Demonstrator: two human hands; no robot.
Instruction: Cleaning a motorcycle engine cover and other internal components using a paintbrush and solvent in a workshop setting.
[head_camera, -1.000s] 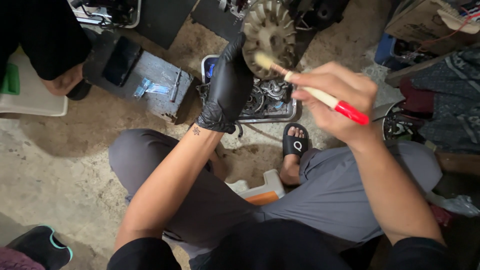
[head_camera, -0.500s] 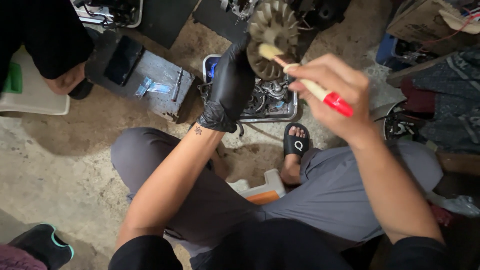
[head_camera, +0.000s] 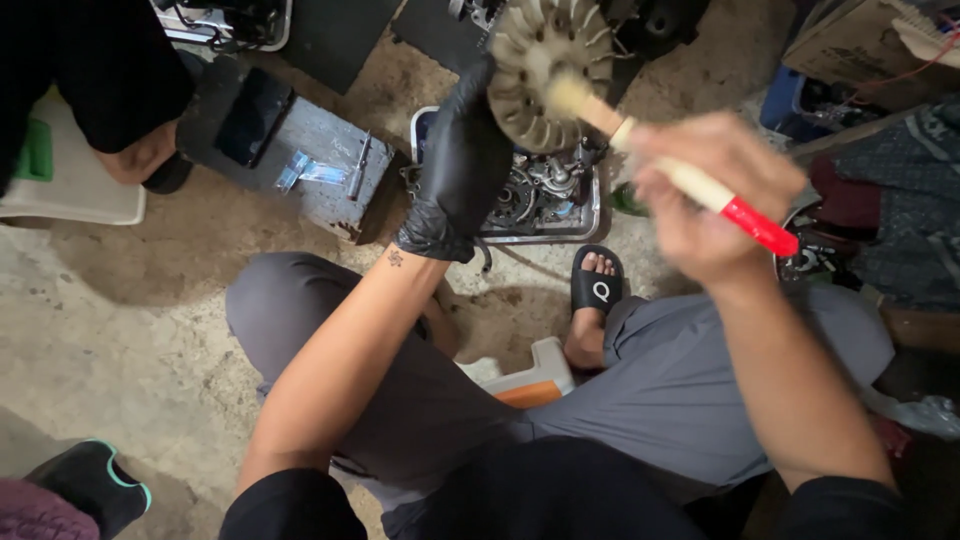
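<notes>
My left hand (head_camera: 462, 165), in a black glove, holds up a round finned metal wheel (head_camera: 545, 70) by its left side. A paintbrush (head_camera: 660, 160) with a pale wooden handle and red end is gripped in my bare right hand (head_camera: 710, 195); its bristles touch the wheel's face. The right hand is blurred by motion. Both hands hover over a metal tray (head_camera: 590, 215) full of engine parts that rests on the ground.
I sit low with grey trousers and a black sandal (head_camera: 597, 285) by the tray. A grey metal box (head_camera: 310, 170) lies left of it. Another person's hand (head_camera: 140, 155) rests by a white container (head_camera: 60, 195) at far left. Clutter fills the right edge.
The wheel and my gloved left hand have barely moved. My right hand has shifted the brush a little across the wheel's face, with the red end now lower and to the right.
</notes>
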